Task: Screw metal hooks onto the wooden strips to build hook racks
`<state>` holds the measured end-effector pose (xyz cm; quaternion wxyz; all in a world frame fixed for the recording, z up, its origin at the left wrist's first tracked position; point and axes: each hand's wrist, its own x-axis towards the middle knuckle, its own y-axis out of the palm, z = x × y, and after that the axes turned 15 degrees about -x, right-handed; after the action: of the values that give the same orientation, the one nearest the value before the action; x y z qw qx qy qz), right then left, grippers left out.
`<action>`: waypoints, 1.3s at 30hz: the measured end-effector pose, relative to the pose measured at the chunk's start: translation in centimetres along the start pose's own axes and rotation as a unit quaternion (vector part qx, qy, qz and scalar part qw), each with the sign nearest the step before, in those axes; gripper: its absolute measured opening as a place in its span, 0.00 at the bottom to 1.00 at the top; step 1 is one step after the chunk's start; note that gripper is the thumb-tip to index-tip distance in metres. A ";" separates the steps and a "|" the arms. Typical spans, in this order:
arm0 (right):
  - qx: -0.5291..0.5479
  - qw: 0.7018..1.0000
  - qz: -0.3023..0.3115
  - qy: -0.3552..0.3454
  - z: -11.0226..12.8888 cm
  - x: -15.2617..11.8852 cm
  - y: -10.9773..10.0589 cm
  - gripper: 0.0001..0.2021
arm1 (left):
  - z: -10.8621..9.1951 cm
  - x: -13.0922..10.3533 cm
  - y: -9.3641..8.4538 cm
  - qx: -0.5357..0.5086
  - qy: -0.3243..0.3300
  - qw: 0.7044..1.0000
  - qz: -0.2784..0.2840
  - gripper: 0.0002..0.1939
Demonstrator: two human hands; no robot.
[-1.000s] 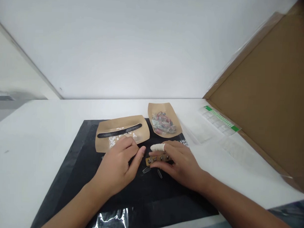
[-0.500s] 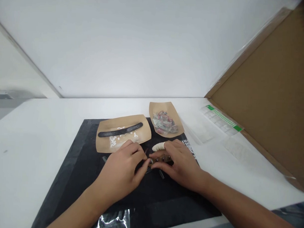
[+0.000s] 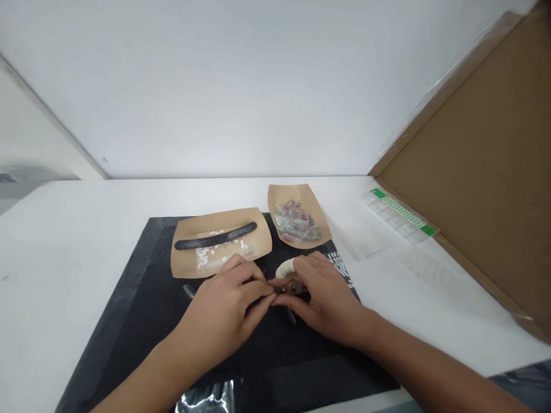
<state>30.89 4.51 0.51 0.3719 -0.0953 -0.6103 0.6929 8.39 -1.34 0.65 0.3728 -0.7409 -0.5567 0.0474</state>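
Observation:
A small brown strip with dark shiny beads [image 3: 293,287] is held over the black mat. My right hand [image 3: 329,296] grips it between thumb and fingers, with a pale cover on one fingertip. My left hand [image 3: 231,301] pinches at the strip's left end, its thumb and forefinger meeting my right fingertips; they hide that end. A thin clear piece [image 3: 291,316] lies under my right hand, and another [image 3: 189,291] lies left of my left hand.
A brown paper tray [image 3: 183,265] holds a dark curved file [image 3: 215,236] and small white pieces. Another tray [image 3: 278,193] holds small wrapped items. Clear plastic packs with a green label [image 3: 404,212] lie right, beside a cardboard panel [image 3: 489,172]. The black mat [image 3: 131,322] has clear film in front.
My left thumb and forefinger have closed in over the strip's left end, hiding the bead seen there before. The whole view has shifted slightly.

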 end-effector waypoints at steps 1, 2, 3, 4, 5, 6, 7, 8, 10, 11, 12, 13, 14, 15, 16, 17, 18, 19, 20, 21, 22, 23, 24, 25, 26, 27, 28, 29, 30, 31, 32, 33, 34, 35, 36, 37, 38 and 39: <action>0.003 1.000 -0.002 0.002 0.0 0.0 0.0 0.12 | 0.0 0.0 0.0 -0.003 -0.002 1.000 0.000 0.08; 0.008 1.000 -0.004 0.002 0.0 0.0 0.1 0.13 | 0.1 0.1 0.1 -0.006 -0.004 1.000 0.000 0.08; 0.012 1.000 -0.005 0.000 -0.1 0.0 0.1 0.13 | 0.1 0.1 0.1 -0.009 -0.007 1.000 0.001 0.08; 0.015 1.000 -0.004 -0.004 -0.1 0.0 0.1 0.13 | 0.2 0.1 0.1 -0.012 -0.009 1.000 0.001 0.08; 0.016 1.000 0.000 -0.009 -0.1 0.1 0.0 0.13 | 0.2 0.1 0.1 -0.013 -0.010 1.000 0.000 0.08; 0.014 1.000 0.006 -0.015 -0.2 0.1 -0.1 0.12 | 0.2 0.1 0.1 -0.014 -0.012 1.000 0.000 0.07; 0.012 1.000 0.014 -0.022 -0.2 0.1 -0.2 0.12 | 0.3 0.2 0.1 -0.015 -0.012 1.000 -0.001 0.07; 0.010 0.999 0.024 -0.030 -0.2 0.2 -0.4 0.11 | 0.3 0.2 0.0 -0.017 -0.010 1.000 -0.001 0.06; 0.006 0.998 0.044 -0.045 -0.2 0.3 -0.7 0.11 | 0.3 0.3 -0.1 -0.024 -0.003 1.000 0.002 0.05; 0.004 0.997 0.051 -0.051 -0.2 0.3 -0.9 0.11 | 0.3 0.4 -0.2 -0.027 0.003 1.000 0.005 0.04; 0.005 0.997 0.055 -0.054 -0.2 0.3 -1.0 0.12 | 0.3 0.4 -0.2 -0.029 0.008 1.000 0.007 0.04; 0.009 0.997 0.057 -0.054 -0.3 0.3 -1.1 0.14 | 0.3 0.5 -0.2 -0.030 0.012 0.999 0.008 0.04; 0.015 0.997 0.057 -0.052 -0.3 0.3 -1.3 0.15 | 0.2 0.5 -0.3 -0.032 0.013 0.999 0.008 0.04; 0.024 0.997 0.056 -0.049 -0.4 0.3 -1.3 0.17 | 0.2 0.5 -0.3 -0.033 0.014 0.999 0.006 0.04; 0.031 0.997 0.052 -0.044 -0.4 0.2 -1.4 0.18 | 0.2 0.4 -0.2 -0.033 0.013 0.999 0.003 0.04; 0.036 0.998 0.045 -0.039 -0.5 0.1 -1.5 0.19 | 0.1 0.4 -0.2 -0.031 0.012 0.999 0.000 0.04; 0.039 0.998 0.035 -0.032 -0.6 0.0 -1.6 0.20 | 0.0 0.4 -0.2 -0.029 0.011 1.000 -0.003 0.04; 0.039 0.999 0.022 -0.024 -0.7 -0.1 -1.6 0.19 | 0.0 0.3 -0.2 -0.027 0.012 1.000 -0.005 0.04; 0.038 0.999 0.008 -0.018 -0.8 -0.2 -1.7 0.19 | -0.1 0.3 -0.2 -0.024 0.015 1.000 -0.007 0.04; 0.037 0.999 -0.006 -0.011 -0.8 -0.3 -1.8 0.18 | -0.1 0.2 -0.2 -0.023 0.018 1.000 -0.010 0.04; 0.038 0.999 -0.015 -0.006 -0.9 -0.3 -1.9 0.17 | -0.2 0.2 -0.2 -0.022 0.020 0.999 -0.012 0.05; 0.038 0.999 -0.018 -0.002 -0.9 -0.4 -2.0 0.16 | -0.2 0.2 -0.2 -0.021 0.022 0.999 -0.014 0.06; 0.039 0.999 -0.017 0.001 -1.0 -0.4 -2.2 0.15 | -0.2 0.1 -0.2 -0.019 0.023 0.999 -0.016 0.07; 0.039 0.999 -0.016 0.005 -1.0 -0.4 -2.3 0.14 | -0.1 0.1 -0.1 -0.016 0.025 0.999 -0.015 0.08; 0.038 0.999 -0.015 0.006 -1.0 -0.4 -2.4 0.14 | 0.0 0.1 0.0 -0.012 0.027 0.999 -0.013 0.08; 0.038 0.999 -0.017 0.006 -1.1 -0.4 -2.4 0.14 | 0.1 0.0 0.1 -0.007 0.031 0.999 -0.011 0.08; 0.036 0.999 -0.024 0.006 -1.1 -0.3 -2.4 0.14 | 0.2 0.0 0.2 -0.002 0.034 0.999 -0.011 0.07; 0.035 0.999 -0.033 0.006 -1.2 -0.3 -2.4 0.14 | 0.3 0.0 0.4 0.000 0.038 0.999 -0.013 0.05; 0.034 0.999 -0.042 0.006 -1.2 -0.3 -2.4 0.14 | 0.4 0.0 0.5 0.000 0.041 0.999 -0.019 0.04; 0.032 0.998 -0.048 0.007 -1.2 -0.3 -2.4 0.14 | 0.5 0.0 0.7 -0.001 0.045 0.999 -0.024 0.03; 0.030 0.998 -0.050 0.008 -1.3 -0.3 -2.3 0.13 | 0.5 0.0 0.8 -0.004 0.048 0.998 -0.029 0.03; 0.029 0.998 -0.048 0.010 -1.3 -0.3 -2.3 0.13 | 0.5 0.0 0.9 -0.007 0.052 0.998 -0.031 0.04; 0.029 0.998 -0.045 0.012 -1.4 -0.3 -2.3 0.13 | 0.5 -0.1 1.0 -0.007 0.055 0.998 -0.030 0.05; 0.030 0.999 -0.040 0.013 -1.4 -0.3 -2.3 0.13 | 0.4 -0.1 1.0 -0.006 0.058 0.998 -0.027 0.06; 0.033 0.999 -0.035 0.014 -1.4 -0.3 -2.4 0.13 | 0.4 -0.1 1.0 -0.002 0.060 0.998 -0.024 0.06; 0.036 0.999 -0.029 0.015 -1.4 -0.3 -2.5 0.13 | 0.3 0.0 1.1 0.005 0.064 0.998 -0.024 0.06; 0.039 0.999 -0.025 0.014 -1.3 -0.3 -2.6 0.13 | 0.2 0.0 1.1 0.016 0.068 0.997 -0.027 0.06; 0.042 0.999 -0.022 0.013 -1.2 -0.3 -2.7 0.13 | 0.2 0.0 1.2 0.027 0.073 0.997 -0.029 0.06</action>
<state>32.88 5.24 2.65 0.3984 -0.0757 -0.5779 0.7082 9.25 -1.37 -0.20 0.4336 -0.7154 -0.5479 -0.0024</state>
